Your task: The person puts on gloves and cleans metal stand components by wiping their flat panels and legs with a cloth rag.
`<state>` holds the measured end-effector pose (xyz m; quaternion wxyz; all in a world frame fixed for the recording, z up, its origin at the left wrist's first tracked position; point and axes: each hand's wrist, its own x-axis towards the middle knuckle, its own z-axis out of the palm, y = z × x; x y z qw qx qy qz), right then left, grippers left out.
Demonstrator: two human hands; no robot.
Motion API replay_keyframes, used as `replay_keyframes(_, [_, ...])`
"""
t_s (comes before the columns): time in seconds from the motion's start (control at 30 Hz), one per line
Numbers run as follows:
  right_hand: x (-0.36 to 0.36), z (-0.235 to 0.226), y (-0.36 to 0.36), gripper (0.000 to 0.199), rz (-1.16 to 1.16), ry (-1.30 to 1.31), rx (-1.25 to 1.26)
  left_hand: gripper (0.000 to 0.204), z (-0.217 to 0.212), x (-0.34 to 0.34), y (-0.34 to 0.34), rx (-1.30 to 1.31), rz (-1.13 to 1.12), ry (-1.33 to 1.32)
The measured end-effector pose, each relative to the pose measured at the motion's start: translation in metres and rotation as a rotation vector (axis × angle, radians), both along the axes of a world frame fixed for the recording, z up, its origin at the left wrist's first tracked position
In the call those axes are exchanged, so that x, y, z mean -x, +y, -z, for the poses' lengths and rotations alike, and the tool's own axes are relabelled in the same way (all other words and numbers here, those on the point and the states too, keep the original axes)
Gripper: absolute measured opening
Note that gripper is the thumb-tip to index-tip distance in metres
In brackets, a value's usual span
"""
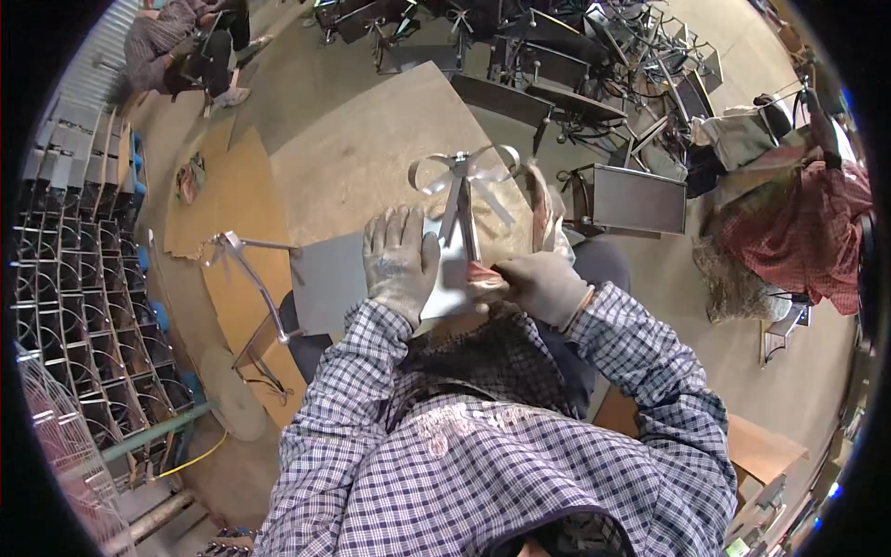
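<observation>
My left hand (397,260), in a grey work glove, lies flat with its fingers stretched over a smooth grey metal panel (329,278) across my lap. My right hand (546,288), also gloved, is closed around a pinkish, light-coloured rag (484,277). The rag touches the near end of a narrow metal bar standing out from the panel. At the bar's far end sits a bow-shaped metal ornament (459,172) with two loops and hanging tails. Another crumpled cloth (548,218) lies right of the ornament.
A bent metal frame (251,265) stands at my left on brown cardboard (264,200). Racks of metal parts (79,278) line the left side. Dark metal box pieces (636,200) pile up ahead and right. Another person (181,51) sits far left; red checked fabric (798,237) hangs at right.
</observation>
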<state>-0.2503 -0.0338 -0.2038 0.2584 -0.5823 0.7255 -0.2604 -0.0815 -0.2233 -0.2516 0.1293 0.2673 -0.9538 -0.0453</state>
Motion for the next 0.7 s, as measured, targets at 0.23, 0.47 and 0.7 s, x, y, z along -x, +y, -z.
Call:
replay_keyframes(0.23, [0.074,-0.01,-0.086,0.039,0.123,0.384,-0.071,0.052,-0.007,0.0,0.003,-0.06,-0.001,-0.031])
replay_keyframes(0.47, [0.024,0.008,-0.043,0.032,0.067,0.212,-0.142,0.05,-0.009,0.0,0.002,-0.107,-0.011,-0.015])
replay_keyframes(0.7, [0.066,-0.019,-0.068,0.018,-0.056,0.447,-0.356,0.049,-0.014,0.003,0.003,-0.051,0.022,0.029])
